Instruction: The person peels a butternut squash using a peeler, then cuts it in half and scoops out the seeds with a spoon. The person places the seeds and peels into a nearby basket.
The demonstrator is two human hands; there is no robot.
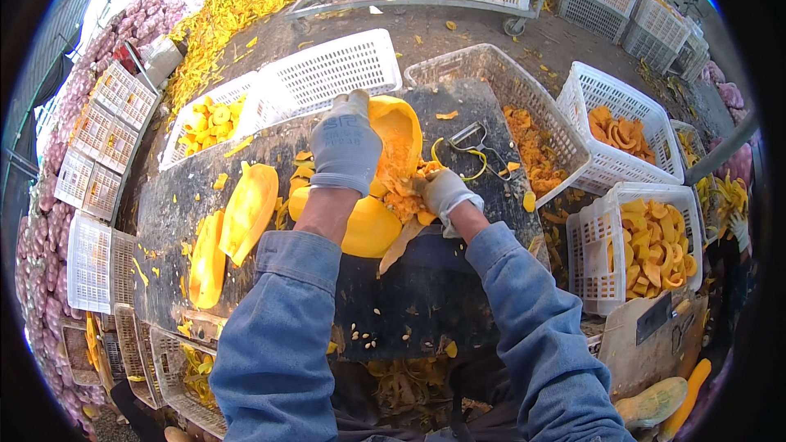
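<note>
My left hand (347, 141), in a pale work glove, grips the left rim of a peeled, hollow pumpkin half (410, 116), its cut side facing up and right. Stringy orange pulp with seeds (396, 175) hangs from its near end. The fingers of my gloved right hand (451, 193) are closed on that pulp; whether they also hold a tool is hidden. Beneath lies another peeled pumpkin piece (368, 227), cut side hidden. To the left, two peeled pumpkin pieces (249, 212) rest on the dark worktable (424, 301). A metal Y-shaped peeler (482, 144) lies beyond my right hand.
A basket of pulp (534, 147) adjoins the table's right edge, beside crates of cut pumpkin (654, 245). White crates (331, 70) line the far edge. A cleaver (654, 318) lies on a board at lower right. Another person's gloved hand (740, 230) shows at far right.
</note>
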